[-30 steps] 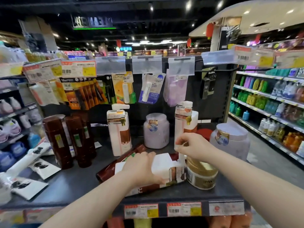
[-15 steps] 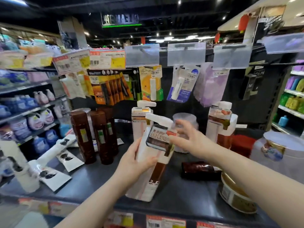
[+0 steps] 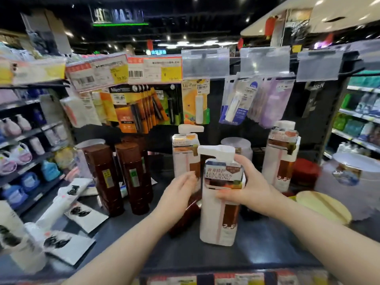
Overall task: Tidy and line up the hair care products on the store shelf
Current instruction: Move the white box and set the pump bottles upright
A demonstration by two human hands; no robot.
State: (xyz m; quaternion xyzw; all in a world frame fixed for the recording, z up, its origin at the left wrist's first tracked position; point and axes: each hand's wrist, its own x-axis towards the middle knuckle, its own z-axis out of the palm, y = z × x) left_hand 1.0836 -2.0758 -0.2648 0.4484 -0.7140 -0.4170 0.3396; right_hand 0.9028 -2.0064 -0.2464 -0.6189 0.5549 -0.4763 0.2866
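White-and-brown pump bottle [image 3: 219, 204], upright

The white pump bottle [image 3: 220, 202] reads "LUXURIOUS REPAIRING" and "3.5". A hanging lip balm card [image 3: 195, 101] says "LipPure"; a yellow price tag [image 3: 119, 74] shows "9.90".

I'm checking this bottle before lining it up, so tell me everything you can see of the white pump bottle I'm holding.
The pump bottle is white, plastic-looking, with a brown panel down its front and a white pump head pointing left. A label near the top reads "Luxurious Repairing". It stands upright at the front of the shelf. The right hand grips its upper body; the left hand is at its left side, contact unclear.
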